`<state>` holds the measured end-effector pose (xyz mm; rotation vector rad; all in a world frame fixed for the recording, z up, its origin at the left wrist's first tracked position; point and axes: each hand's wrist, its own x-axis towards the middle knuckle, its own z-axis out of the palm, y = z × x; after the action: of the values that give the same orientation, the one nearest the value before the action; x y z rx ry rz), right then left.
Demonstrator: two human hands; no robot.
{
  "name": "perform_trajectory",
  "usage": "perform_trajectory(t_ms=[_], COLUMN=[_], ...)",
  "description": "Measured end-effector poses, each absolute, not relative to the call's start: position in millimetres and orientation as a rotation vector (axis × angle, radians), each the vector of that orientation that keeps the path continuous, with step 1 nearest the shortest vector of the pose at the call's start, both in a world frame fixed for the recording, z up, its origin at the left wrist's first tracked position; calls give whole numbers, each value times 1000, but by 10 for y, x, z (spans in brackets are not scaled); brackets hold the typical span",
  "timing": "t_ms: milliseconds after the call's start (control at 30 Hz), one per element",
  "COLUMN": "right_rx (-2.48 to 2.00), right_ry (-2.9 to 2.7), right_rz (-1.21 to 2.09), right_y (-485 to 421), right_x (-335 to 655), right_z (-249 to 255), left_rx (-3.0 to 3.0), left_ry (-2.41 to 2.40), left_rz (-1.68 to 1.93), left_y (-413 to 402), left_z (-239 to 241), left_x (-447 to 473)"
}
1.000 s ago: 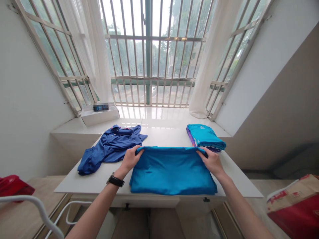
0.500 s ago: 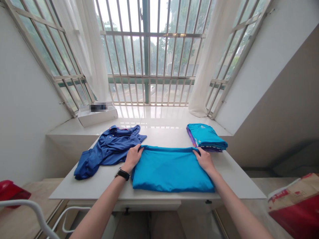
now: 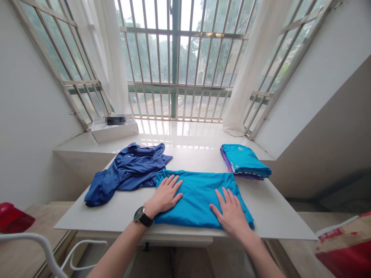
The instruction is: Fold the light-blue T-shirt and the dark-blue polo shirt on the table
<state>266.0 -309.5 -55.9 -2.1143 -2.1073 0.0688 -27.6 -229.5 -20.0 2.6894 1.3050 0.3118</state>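
A bright blue folded garment point(image 3: 199, 200), perhaps a shirt, lies as a wide rectangle at the front of the white table point(image 3: 121, 212). My left hand point(image 3: 166, 195) rests flat on its left part with the fingers spread. On the right part my right hand point(image 3: 230, 210) lies palm down, fingers also apart. Neither hand grips the cloth. Left of it is a rumpled dark blue polo shirt point(image 3: 130, 170), collar toward the window, its edge close against the folded cloth. A stack of folded clothes point(image 3: 246, 160), turquoise on top, sits at the back right.
A white open box point(image 3: 114, 133) with a blurred item stands on the window sill point(image 3: 162, 133). White curtains point(image 3: 111, 69) hang before the barred window. A red and tan bag point(image 3: 344, 243) is at the lower right, a red object point(image 3: 14, 218) and white curved tubing point(image 3: 43, 247) at the lower left.
Both hands have let go of the garment's far edge and come down onto its top, opening flat. The far edge now lies on the table side, and the view has shifted slightly.
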Motion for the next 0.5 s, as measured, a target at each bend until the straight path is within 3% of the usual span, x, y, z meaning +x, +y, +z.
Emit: perform_trajectory(t_ms=[367, 500], right_rx=[-1476, -1543], right_ry=[-2625, -2668], right_rz=[207, 103], right_y=[-2290, -1840], right_x=[2910, 2719], right_z=[-214, -61], left_rx=[2606, 2614], left_ry=[1609, 1483], left_rz=[216, 150], left_y=[-3090, -2976], left_z=[21, 241], left_x=[-433, -470])
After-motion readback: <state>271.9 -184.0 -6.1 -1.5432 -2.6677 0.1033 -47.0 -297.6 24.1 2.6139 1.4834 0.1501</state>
